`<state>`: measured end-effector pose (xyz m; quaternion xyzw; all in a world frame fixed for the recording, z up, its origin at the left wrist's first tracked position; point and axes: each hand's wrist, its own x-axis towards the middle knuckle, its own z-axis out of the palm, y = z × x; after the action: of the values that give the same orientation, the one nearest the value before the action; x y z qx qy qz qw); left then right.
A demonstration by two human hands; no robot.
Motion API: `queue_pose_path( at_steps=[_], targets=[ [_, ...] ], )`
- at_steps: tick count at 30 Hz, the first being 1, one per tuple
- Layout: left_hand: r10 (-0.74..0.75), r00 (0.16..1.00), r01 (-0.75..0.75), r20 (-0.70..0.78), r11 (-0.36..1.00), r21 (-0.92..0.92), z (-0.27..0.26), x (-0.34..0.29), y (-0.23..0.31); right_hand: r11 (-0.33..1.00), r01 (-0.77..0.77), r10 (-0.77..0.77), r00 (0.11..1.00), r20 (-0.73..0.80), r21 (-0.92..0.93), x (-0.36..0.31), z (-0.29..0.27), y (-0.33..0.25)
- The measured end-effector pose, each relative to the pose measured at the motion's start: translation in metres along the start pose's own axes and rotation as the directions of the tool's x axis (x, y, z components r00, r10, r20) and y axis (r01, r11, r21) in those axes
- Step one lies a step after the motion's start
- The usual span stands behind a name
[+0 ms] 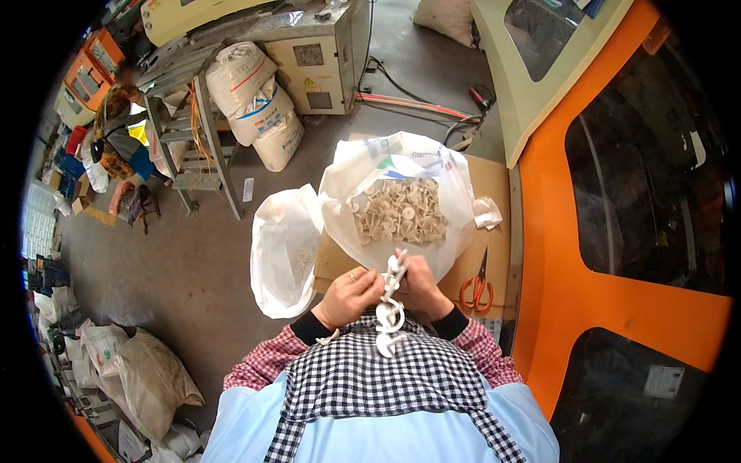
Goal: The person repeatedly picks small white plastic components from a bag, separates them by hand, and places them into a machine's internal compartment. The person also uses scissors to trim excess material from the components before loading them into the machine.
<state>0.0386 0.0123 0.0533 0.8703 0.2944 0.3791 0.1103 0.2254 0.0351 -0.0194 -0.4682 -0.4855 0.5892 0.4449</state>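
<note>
A cluster of white moulded plastic pieces [390, 315], with round discs and rings joined along a stem, hangs in front of my apron. My right hand [421, 279] is closed around its upper part. My left hand [351, 296] pinches at the cluster's left side, its fingertips partly hidden. Just beyond both hands stands a large open white bag [455, 197], holding a heap of off-white disc-shaped plastic pieces [405, 212]. To its left is a smaller open white bag [270, 262] with a few thin pale scraps [306, 255] inside. One loose pale piece [328, 338] lies by my left wrist.
Red-handled scissors [478, 289] lie on the cardboard [490, 181] at right, near a crumpled white scrap [486, 214]. An orange machine [544, 255] borders the right side. Stacked white sacks [258, 108] and metal steps [208, 139] stand far left, near another person [116, 116].
</note>
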Motion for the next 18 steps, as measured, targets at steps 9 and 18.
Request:
queue_pose_path(
  at_steps=[9,18],
  targets=[
    [-0.783,0.578,0.665,0.23,0.288,-0.689,0.019,-0.002,-0.003,0.83,0.189,-0.162,0.982,0.098,-0.524,0.025,-0.017,-0.052],
    [-0.739,0.59,0.698,0.325,0.265,-0.665,0.018,-0.003,0.0,0.804,0.396,-0.286,0.911,0.296,-0.443,-0.016,0.007,-0.079]
  ],
)
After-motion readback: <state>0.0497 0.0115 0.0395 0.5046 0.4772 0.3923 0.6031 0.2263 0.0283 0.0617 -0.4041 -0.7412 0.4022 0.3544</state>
